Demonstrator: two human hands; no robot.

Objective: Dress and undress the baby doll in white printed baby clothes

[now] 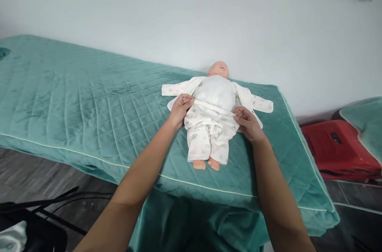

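A baby doll lies on its back on a teal quilted bed, head toward the wall, bare feet toward me. It wears a white top with the sleeves spread out and patterned white trousers. My left hand grips the trousers' waistband at the doll's left-hand side as I see it. My right hand holds the waistband on the other side. The waistband sits at the doll's belly.
A white wall runs behind the bed. A red plastic stool stands on the floor at the right, beside another teal cover. Dark cables and a black object lie on the floor at lower left.
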